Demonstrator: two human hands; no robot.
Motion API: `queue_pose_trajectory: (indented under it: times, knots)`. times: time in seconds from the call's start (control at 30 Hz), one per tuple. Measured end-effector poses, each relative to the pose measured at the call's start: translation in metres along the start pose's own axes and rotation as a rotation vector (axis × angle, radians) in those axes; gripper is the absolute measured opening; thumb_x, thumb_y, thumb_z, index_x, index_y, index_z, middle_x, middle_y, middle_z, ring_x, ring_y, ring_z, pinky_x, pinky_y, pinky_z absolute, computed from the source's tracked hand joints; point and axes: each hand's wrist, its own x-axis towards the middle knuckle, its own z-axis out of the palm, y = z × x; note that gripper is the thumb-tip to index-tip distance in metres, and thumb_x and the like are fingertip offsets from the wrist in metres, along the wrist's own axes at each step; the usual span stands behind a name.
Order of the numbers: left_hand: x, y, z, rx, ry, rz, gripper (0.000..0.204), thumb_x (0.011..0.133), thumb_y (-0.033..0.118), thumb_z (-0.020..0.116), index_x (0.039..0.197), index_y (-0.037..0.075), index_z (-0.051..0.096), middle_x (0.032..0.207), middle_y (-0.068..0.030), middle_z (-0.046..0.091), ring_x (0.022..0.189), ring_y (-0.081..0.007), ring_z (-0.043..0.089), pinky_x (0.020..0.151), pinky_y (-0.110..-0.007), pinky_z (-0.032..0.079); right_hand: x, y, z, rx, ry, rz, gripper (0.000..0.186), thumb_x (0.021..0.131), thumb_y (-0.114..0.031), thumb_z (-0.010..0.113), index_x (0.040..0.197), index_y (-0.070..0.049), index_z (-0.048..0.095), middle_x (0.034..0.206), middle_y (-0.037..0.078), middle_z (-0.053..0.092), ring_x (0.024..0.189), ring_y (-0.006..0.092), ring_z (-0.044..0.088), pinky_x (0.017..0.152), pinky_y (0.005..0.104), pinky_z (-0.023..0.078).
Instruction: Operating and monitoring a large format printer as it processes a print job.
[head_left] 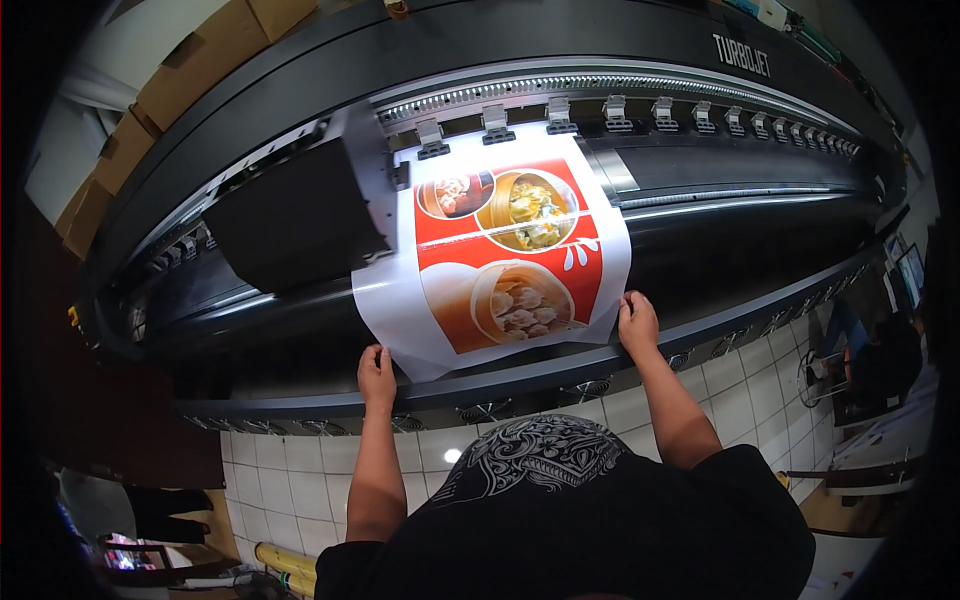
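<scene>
A white printed sheet (390, 300) comes out of a wide-format printer (720, 240) and drapes over its black curved front. Its print shows dumplings in round steamer baskets on red and orange. My left hand (376, 378) pinches the sheet's lower left edge, fingers closed. At the opposite side, my right hand (637, 322) has its fingers closed on the lower right edge. The dark print carriage (300, 200) stands over the sheet's left side. Several metal clamps (497, 124) line the rail along the sheet's far end.
A dark front bar (520, 378) with several small fans runs below the sheet. Cardboard boxes (195, 70) stand behind the printer at the far left. Yellow rolls (285, 565) lie on the white tiled floor (290, 480). A dark chair-like object (880, 350) is at the right.
</scene>
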Motion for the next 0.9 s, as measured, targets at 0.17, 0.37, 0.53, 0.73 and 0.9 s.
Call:
queue_pose_trajectory:
  times: [0.17, 0.37, 0.53, 0.73, 0.9]
  knots:
    - [-0.0016, 0.0088, 0.0003, 0.017, 0.003, -0.005, 0.021, 0.100, 0.021, 0.060, 0.104, 0.001, 0.064, 0.098, -0.0171, 0.068, 0.092, -0.0357, 0.065, 0.083, -0.043, 0.050, 0.0009, 0.0034, 0.0015, -0.023, -0.010, 0.003, 0.011, 0.095, -0.015, 0.061, 0.099, -0.006, 0.064, 0.098, 0.015, 0.068, 0.098, 0.0378, 0.064, 0.086, 0.0488, 0.049]
    - [0.0003, 0.0071, 0.0030, 0.068, 0.018, -0.009, 0.021, 0.101, 0.022, 0.060, 0.101, 0.002, 0.063, 0.097, -0.0175, 0.069, 0.091, -0.0379, 0.065, 0.081, -0.046, 0.050, 0.0041, 0.0024, 0.0032, -0.074, -0.014, -0.007, 0.011, 0.095, -0.016, 0.060, 0.099, -0.006, 0.064, 0.099, 0.014, 0.069, 0.098, 0.0376, 0.064, 0.086, 0.0493, 0.049]
    - [0.0002, 0.0057, 0.0041, 0.110, 0.055, 0.024, 0.020, 0.101, 0.023, 0.060, 0.100, 0.003, 0.062, 0.097, -0.0178, 0.069, 0.092, -0.0388, 0.064, 0.080, -0.048, 0.049, 0.0040, -0.0017, 0.0023, -0.104, -0.003, -0.045, 0.010, 0.095, -0.016, 0.060, 0.100, -0.007, 0.063, 0.099, 0.014, 0.069, 0.098, 0.0375, 0.064, 0.085, 0.0498, 0.048]
    - [0.0004, 0.0058, 0.0040, 0.145, 0.040, 0.008, 0.019, 0.100, 0.023, 0.060, 0.100, 0.004, 0.062, 0.097, -0.0177, 0.070, 0.095, -0.0394, 0.064, 0.083, -0.049, 0.048, 0.0038, 0.0024, 0.0043, -0.116, -0.006, -0.037, 0.011, 0.095, -0.016, 0.060, 0.099, -0.006, 0.063, 0.100, 0.014, 0.069, 0.099, 0.0372, 0.064, 0.084, 0.0503, 0.048]
    - [0.0035, 0.0115, 0.0032, 0.316, -0.023, 0.009, 0.019, 0.099, 0.024, 0.061, 0.100, 0.004, 0.063, 0.097, -0.0174, 0.070, 0.095, -0.0395, 0.064, 0.084, -0.049, 0.049, 0.0077, 0.0000, 0.0039, -0.230, -0.109, 0.020, 0.011, 0.094, -0.016, 0.061, 0.099, -0.006, 0.063, 0.101, 0.014, 0.069, 0.100, 0.0375, 0.064, 0.086, 0.0504, 0.049]
